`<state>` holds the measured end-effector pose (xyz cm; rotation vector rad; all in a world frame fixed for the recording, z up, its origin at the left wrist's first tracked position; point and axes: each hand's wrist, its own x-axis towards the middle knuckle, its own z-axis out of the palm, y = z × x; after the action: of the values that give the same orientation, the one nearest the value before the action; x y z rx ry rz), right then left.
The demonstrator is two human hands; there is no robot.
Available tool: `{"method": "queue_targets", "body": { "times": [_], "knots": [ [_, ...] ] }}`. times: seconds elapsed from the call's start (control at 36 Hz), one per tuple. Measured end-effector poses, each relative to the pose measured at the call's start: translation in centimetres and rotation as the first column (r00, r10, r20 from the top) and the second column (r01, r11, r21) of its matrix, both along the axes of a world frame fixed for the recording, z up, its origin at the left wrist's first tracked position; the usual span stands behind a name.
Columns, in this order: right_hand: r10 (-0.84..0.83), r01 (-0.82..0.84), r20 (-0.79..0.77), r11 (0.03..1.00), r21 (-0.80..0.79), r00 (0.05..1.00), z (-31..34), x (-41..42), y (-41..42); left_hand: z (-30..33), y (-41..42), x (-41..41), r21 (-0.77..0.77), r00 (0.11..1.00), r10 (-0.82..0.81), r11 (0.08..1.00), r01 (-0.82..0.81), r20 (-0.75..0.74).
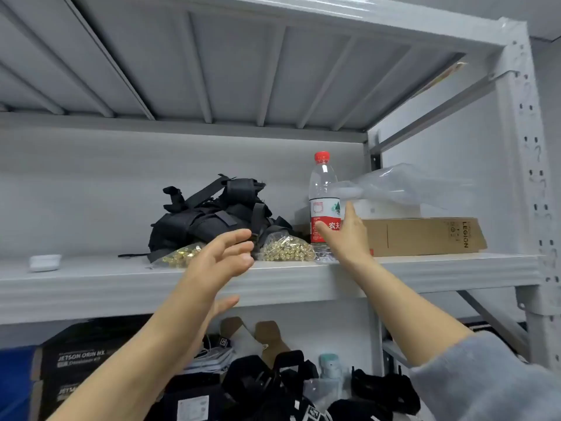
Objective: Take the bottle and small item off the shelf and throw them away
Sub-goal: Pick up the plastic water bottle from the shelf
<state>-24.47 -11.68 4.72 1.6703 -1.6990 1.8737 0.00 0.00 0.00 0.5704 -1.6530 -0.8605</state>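
1. White small item point(45, 262), shallow and rounded, sits alone at far left of the grey metal shelf point(91, 284), near the front edge, well apart from everything else. Untouched.
2. Black strap-and-pouch bundle point(212, 217) piled mid-shelf. Two clear bags of brass-coloured pieces in front of it: left bag point(179, 258), right bag point(287, 249).
3. Left hand point(220, 259) raised at the shelf's front edge, in front of the left bag and the bundle. Fingers spread and loose, thumb apart below; grips nothing.
4. Bottle point(323, 205) stands upright just right of the right bag: clear plastic, red cap, red-and-white label, looks empty. It is on the shelf, at the left end of the cardboard box point(425, 237).
5. Right hand point(344, 235) is on the bottle's lower half: thumb across the red label, index finger up the right side. Fingers partly wrapped, not fully closed; base still on the shelf.
6. Cardboard box lies flat at right, "LEGION" printed on its end. Crumpled clear plastic bag point(400, 185) on top, its edge touching the bottle's shoulder.
7. Lower shelf: black boxes point(79, 357) at left, more black gear below centre.
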Motion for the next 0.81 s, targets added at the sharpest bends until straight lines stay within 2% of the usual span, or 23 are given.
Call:
{"method": "queue_targets", "body": {
  "times": [0.08,0.19,0.31,0.39,0.69,0.81],
  "knots": [
    [-0.087,0.090,-0.074,0.996,0.029,0.993,1.2,0.1,-0.7,-0.3,-0.9,0.5,0.002,0.999,-0.034,0.999,0.034,-0.031],
    [-0.156,0.158,-0.025,0.984,0.085,0.987,2.6,0.5,-1.1,-0.5,-1.2,1.8,0.006,1.000,-0.008,1.000,0.008,-0.022],
    [-0.208,0.216,-0.062,0.959,0.184,0.976,2.4,0.9,-1.9,-0.5,-0.4,3.3,0.005,0.999,0.026,1.000,-0.025,-0.031],
    [-0.241,0.248,-0.066,0.954,0.170,0.968,2.5,1.3,-2.2,-1.0,0.1,4.9,0.010,0.998,0.057,0.998,-0.056,-0.032],
    [-0.067,0.062,0.060,0.995,0.074,0.996,2.9,0.5,-1.6,-2.7,1.3,9.3,0.107,0.977,0.211,0.972,-0.210,0.003],
    [-0.038,0.036,0.032,0.998,0.043,0.999,2.8,0.6,-1.3,-2.3,1.8,9.6,0.144,0.968,0.249,0.959,-0.245,-0.011]
  ]
}}
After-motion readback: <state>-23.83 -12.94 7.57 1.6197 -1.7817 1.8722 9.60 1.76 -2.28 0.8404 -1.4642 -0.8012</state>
